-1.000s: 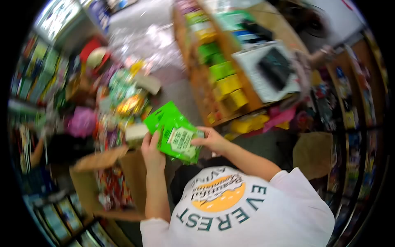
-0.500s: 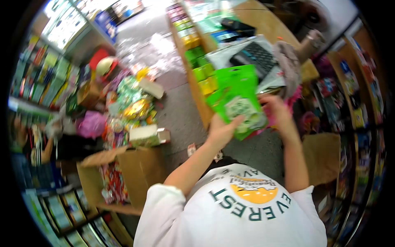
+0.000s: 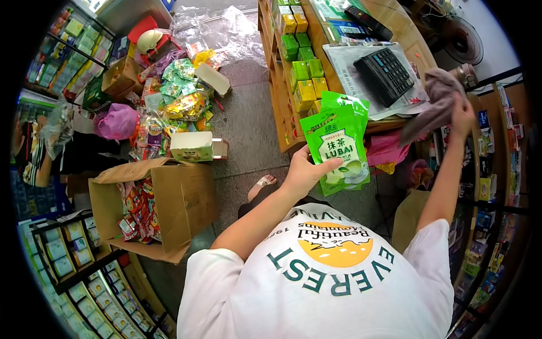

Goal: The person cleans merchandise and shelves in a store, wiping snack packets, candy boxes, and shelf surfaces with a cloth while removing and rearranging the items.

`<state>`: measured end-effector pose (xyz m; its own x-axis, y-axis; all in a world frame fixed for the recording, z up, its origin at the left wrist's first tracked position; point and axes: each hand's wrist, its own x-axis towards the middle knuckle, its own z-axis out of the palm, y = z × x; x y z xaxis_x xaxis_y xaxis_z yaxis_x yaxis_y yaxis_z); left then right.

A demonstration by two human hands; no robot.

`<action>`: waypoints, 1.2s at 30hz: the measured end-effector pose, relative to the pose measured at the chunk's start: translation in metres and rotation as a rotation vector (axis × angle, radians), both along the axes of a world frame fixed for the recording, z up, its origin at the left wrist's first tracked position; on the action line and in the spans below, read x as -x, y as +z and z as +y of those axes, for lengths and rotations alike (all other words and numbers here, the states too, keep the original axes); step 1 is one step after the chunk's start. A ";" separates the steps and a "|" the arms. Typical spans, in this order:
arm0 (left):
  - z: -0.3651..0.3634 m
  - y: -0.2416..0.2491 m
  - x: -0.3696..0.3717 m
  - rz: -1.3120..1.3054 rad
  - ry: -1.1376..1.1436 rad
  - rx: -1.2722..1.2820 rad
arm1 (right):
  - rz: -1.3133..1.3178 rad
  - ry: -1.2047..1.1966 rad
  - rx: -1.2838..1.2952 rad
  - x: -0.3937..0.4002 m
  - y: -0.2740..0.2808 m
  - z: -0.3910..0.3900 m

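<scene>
My left hand [image 3: 305, 174] is closed around a few green matcha packets [image 3: 337, 148] printed "LUBAI", the thumb lying across the front one. They overlap and stand fanned in front of the counter's edge. On the right, my right hand [image 3: 463, 116] grips a greyish-mauve cloth [image 3: 433, 99] that hangs past the counter corner. A black calculator [image 3: 385, 76] rests on a pale plastic mailer bag [image 3: 415, 90] on the wooden counter [image 3: 415, 37], between the two hands.
Small green and yellow boxes [image 3: 305, 70] line the counter's shelf. On the floor at left are a heap of snack packets [image 3: 183, 85] and an open carton [image 3: 186, 203] of red packets. Another person [image 3: 42, 152] is at far left. A pink bag [image 3: 387, 151] hangs below the counter.
My right hand has left the green packets and moved right, taking hold of the cloth. The packets stay in my left hand, now turned with their fronts towards me.
</scene>
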<state>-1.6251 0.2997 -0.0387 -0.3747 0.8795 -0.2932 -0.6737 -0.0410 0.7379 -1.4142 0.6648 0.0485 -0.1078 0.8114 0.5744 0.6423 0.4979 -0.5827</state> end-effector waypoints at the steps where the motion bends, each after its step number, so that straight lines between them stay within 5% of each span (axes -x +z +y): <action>1: -0.001 0.000 0.004 -0.009 -0.004 0.000 | 0.271 0.066 0.094 0.008 0.029 -0.039; 4: 0.003 0.003 0.018 0.013 -0.018 0.017 | 0.732 0.107 0.173 0.007 0.073 -0.111; 6: 0.011 0.006 0.023 -0.030 -0.054 -0.079 | 0.779 0.180 0.138 0.010 0.072 -0.158; 8: 0.023 0.007 0.025 0.066 -0.090 -0.109 | 0.722 0.525 0.321 0.031 0.048 -0.211; 11: 0.026 0.016 0.026 0.554 -0.233 -0.163 | -0.156 0.519 0.050 0.096 -0.019 -0.274; 14: 0.020 0.019 0.032 0.890 -0.354 -0.204 | -0.302 0.642 -0.001 0.124 -0.039 -0.277; 17: 0.013 0.029 0.033 0.982 -0.436 -0.211 | 0.155 0.474 0.376 0.109 -0.055 -0.268; 19: 0.017 0.038 0.032 0.982 -0.539 -0.451 | 0.478 0.251 0.589 0.090 -0.056 -0.251; 20: 0.018 0.049 0.036 0.990 -0.619 -0.508 | 0.483 0.239 0.583 0.080 -0.053 -0.251; 23: 0.031 0.073 0.040 0.675 -0.586 -0.750 | 1.055 0.301 0.701 0.049 -0.044 -0.279; 25: 0.045 0.069 0.025 0.538 -0.667 -0.681 | 1.528 0.455 0.692 0.038 -0.054 -0.284; 26: 0.056 0.056 0.003 0.486 -0.598 -0.609 | 1.378 0.625 0.681 0.013 -0.071 -0.278; 27: 0.065 0.043 -0.011 0.428 -0.529 -0.538 | 1.446 0.539 0.689 0.034 -0.047 -0.293; 29: 0.073 0.061 -0.011 0.646 -0.292 -0.652 | 1.412 0.601 0.674 0.041 -0.033 -0.308; 32: 0.079 0.080 -0.025 0.688 -0.278 -0.671 | 1.160 0.569 0.639 0.010 -0.057 -0.320; 35: 0.089 0.079 -0.071 0.824 -0.227 -0.658 | 1.362 0.464 0.640 -0.015 -0.057 -0.336; 36: 0.094 0.074 -0.092 0.610 -0.298 -0.641 | 1.372 0.448 0.616 -0.019 -0.051 -0.339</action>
<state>-1.5333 0.3936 0.0353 -0.0374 0.8900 0.4545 -0.2255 -0.4506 0.8638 -1.3947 0.3260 -0.0024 -0.0886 0.9953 0.0380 -0.6571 -0.0297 -0.7532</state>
